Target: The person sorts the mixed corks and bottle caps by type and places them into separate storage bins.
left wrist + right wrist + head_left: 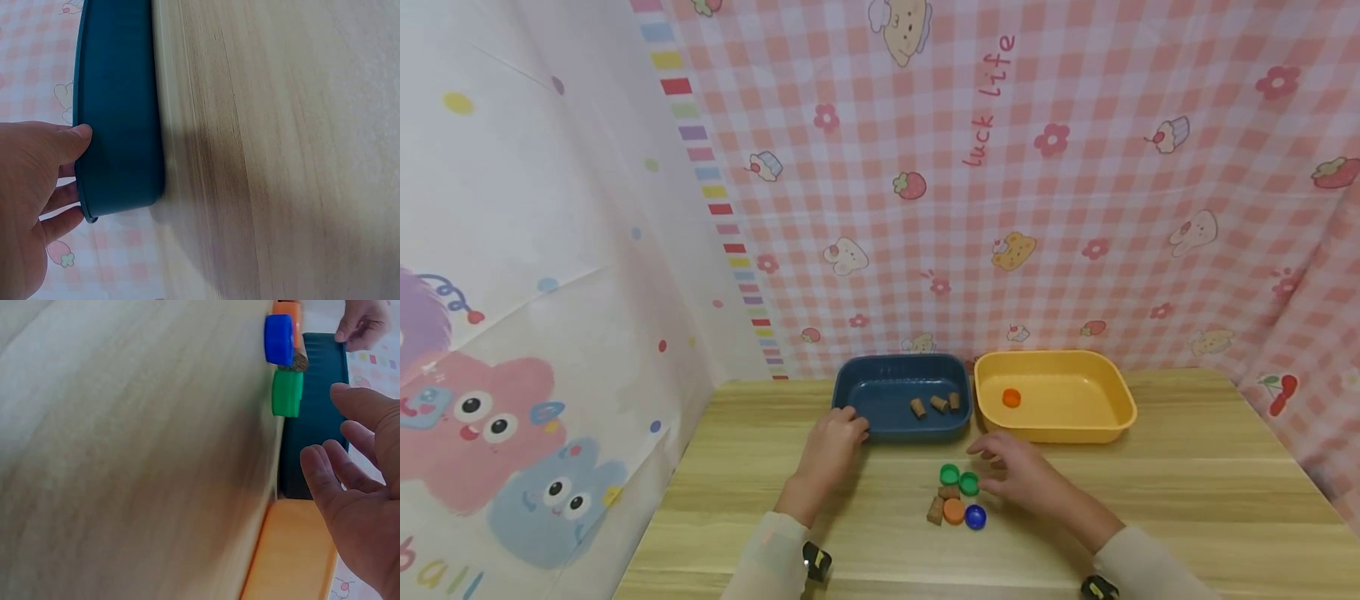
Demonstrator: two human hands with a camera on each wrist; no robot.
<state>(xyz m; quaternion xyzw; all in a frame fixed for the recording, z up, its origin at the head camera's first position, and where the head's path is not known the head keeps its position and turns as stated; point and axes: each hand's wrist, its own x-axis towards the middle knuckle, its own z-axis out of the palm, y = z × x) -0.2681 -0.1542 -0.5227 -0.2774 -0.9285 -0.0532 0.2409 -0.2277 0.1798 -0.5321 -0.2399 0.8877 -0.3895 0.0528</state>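
Green bottle cap (969,483), one of two: on the desk (1210,483), just beside my right grip (1024,473), not held. Second green bottle cap (950,474): next to it, on the left.

Blue bottle cap (975,517) and orange bottle cap (953,511): side by side, nearer me. Loose cork stoppers (935,511), two: same cluster, one left of the orange bottle cap, one between it and the green pair.

Dark blue tray (902,436): behind the cluster; three stored corks (938,404) in its right half. Yellow tray (1067,435): just right of it; one orange-red cap (1011,398) inside, toward the left.

Right grip: fingers apart and loosely bent, nothing between them. Left grip (834,446): pinching the dark blue tray's rim at the near left corner, thumb on the near side, fingers behind.

Hazards, by my judgement: crowding could make my fingertips knock one green bottle cap into the other, or set a cork rolling. A careless pull by my left grip could tip or drag the dark blue tray, sliding its corks. A cap pinched only by its edge could slip.
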